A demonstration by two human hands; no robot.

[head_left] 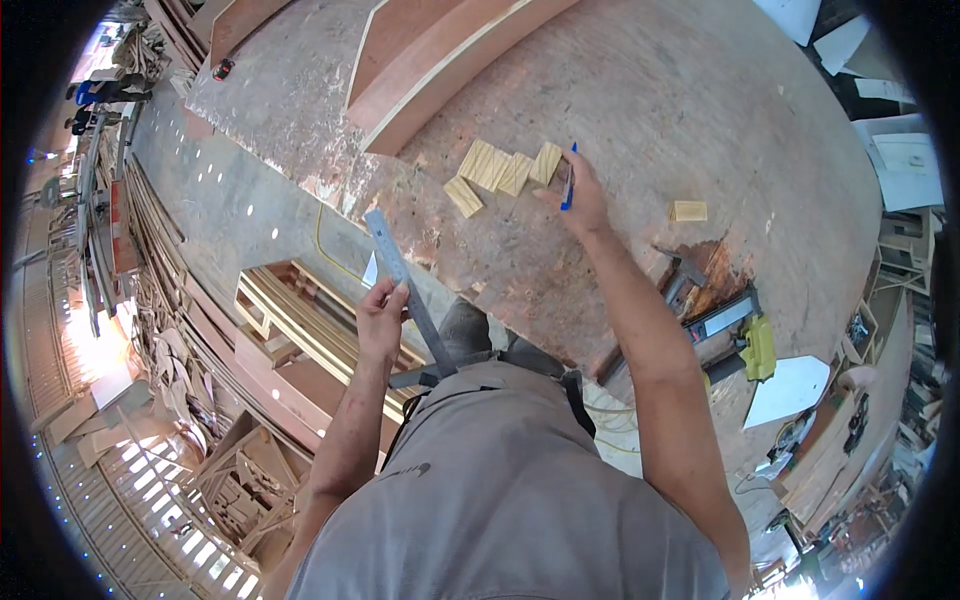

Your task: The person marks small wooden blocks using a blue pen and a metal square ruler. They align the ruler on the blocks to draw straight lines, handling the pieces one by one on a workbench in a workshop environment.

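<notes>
My left hand (pixel 382 318) is closed around a long grey metal ruler (pixel 392 252), held upright off the table's near edge. The ruler's lower end comes close to my waist beside a dark piece; I cannot tell whether the two are joined. My right hand (pixel 582 200) holds a blue pen (pixel 568 188) over the table. Its fingers are close to a small pale wooden block (pixel 545 163), the rightmost of a loose row. Several more blocks (pixel 487 165) lie to its left, some with dark lines on them, and one (pixel 463 197) sits at an angle.
On the worn worktable (pixel 650 90) lie a curved plywood frame (pixel 450 70), a single wooden block (pixel 687 211), a hammer (pixel 683 268) and a yellow-green nail gun (pixel 757 348). A tape measure (pixel 222 69) sits far left. Long wooden frames (pixel 310 320) stand left below the table.
</notes>
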